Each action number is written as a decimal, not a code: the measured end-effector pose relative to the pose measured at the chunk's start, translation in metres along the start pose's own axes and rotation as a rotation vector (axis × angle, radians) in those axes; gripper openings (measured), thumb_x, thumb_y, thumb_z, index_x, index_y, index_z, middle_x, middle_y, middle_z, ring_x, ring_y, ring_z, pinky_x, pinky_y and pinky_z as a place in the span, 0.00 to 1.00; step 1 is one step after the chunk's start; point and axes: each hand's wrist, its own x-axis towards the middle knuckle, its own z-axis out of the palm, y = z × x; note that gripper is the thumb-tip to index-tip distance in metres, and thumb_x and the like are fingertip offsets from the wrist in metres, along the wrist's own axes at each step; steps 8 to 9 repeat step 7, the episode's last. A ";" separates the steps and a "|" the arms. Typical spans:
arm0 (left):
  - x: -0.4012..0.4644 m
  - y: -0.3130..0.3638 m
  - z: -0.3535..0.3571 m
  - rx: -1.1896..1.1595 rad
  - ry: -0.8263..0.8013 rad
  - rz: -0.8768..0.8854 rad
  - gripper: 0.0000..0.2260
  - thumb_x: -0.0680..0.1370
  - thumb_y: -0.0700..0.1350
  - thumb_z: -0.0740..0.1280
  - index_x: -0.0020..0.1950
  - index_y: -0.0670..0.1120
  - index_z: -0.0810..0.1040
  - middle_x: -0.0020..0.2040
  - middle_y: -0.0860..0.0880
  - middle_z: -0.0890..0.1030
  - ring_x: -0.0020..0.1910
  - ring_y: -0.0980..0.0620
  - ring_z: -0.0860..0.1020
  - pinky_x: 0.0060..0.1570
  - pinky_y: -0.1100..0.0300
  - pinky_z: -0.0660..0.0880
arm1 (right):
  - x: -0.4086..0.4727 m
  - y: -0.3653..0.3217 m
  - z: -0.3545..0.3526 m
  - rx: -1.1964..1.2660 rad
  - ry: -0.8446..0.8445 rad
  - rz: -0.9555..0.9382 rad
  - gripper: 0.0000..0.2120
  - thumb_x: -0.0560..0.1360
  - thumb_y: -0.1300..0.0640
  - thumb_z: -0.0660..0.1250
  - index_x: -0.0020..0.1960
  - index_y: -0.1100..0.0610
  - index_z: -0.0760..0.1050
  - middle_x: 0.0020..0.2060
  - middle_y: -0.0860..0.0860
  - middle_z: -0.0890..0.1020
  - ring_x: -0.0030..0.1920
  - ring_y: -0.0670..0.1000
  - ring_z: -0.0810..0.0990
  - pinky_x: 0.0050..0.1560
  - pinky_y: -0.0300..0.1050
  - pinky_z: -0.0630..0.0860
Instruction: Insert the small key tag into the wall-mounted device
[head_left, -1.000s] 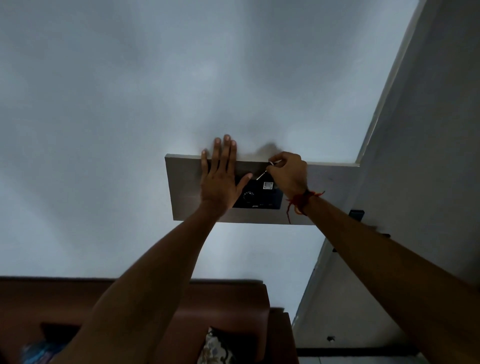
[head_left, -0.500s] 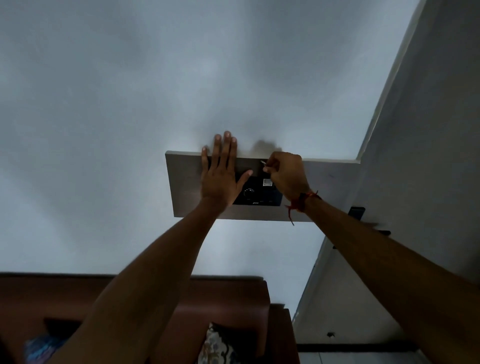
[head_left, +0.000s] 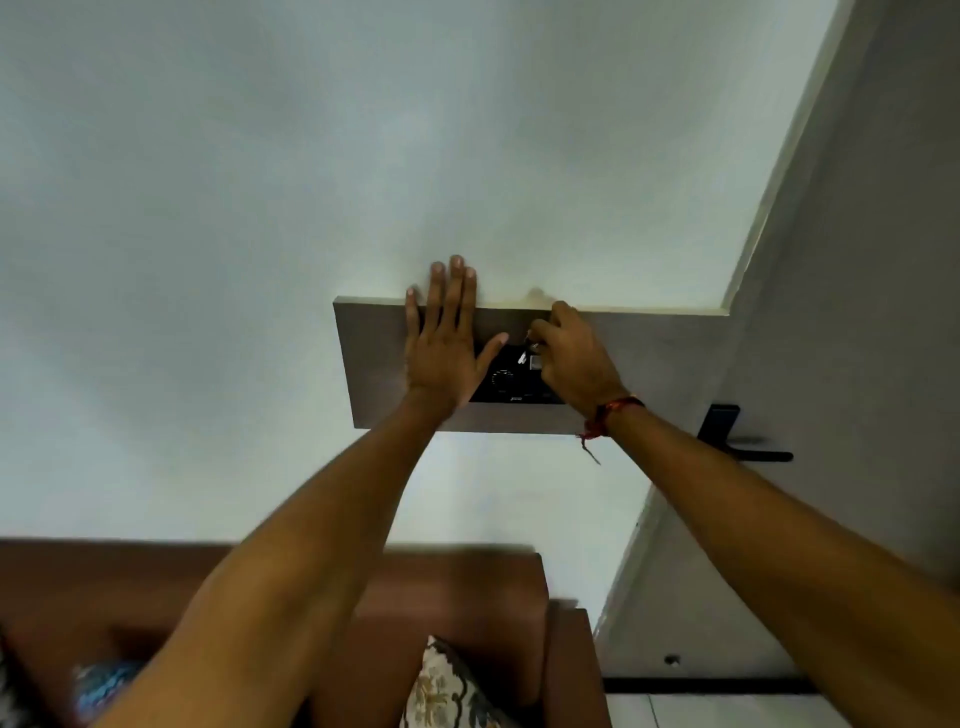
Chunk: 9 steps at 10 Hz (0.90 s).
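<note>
The right hand (head_left: 576, 358) pinches one small pale key tag (head_left: 523, 356) against the upper face of the single black wall-mounted device (head_left: 511, 387), while the left hand (head_left: 444, 348) lies flat and open on the grey rectangular panel (head_left: 371, 358). A slight tilt could make the tag miss the slot, which the fingers hide.

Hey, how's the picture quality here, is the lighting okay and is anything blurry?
Head view: dim, flat light; the black device shows little detail; the key tag at the right hand is tiny and soft; the foreground cushion is blurred; wide-angle bending slants the walls.
</note>
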 end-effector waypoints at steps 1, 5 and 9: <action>0.000 0.001 0.003 0.019 -0.034 0.000 0.43 0.86 0.70 0.50 0.90 0.42 0.46 0.91 0.43 0.46 0.91 0.40 0.48 0.88 0.34 0.52 | -0.001 0.003 -0.001 -0.063 -0.026 -0.004 0.08 0.79 0.67 0.63 0.56 0.65 0.78 0.51 0.61 0.75 0.50 0.60 0.76 0.47 0.59 0.80; 0.099 0.020 -0.148 -0.042 -0.106 0.009 0.39 0.88 0.67 0.49 0.90 0.46 0.38 0.90 0.47 0.36 0.90 0.46 0.38 0.89 0.38 0.45 | 0.038 -0.010 -0.161 -0.110 0.091 0.036 0.29 0.74 0.57 0.67 0.74 0.48 0.66 0.61 0.57 0.73 0.58 0.59 0.77 0.51 0.56 0.83; 0.084 0.022 -0.165 0.042 -0.049 0.069 0.38 0.88 0.66 0.49 0.90 0.48 0.39 0.91 0.48 0.39 0.91 0.47 0.40 0.90 0.40 0.41 | 0.012 -0.042 -0.224 0.444 0.316 -0.012 0.26 0.78 0.55 0.71 0.73 0.49 0.69 0.58 0.52 0.80 0.60 0.54 0.79 0.59 0.51 0.79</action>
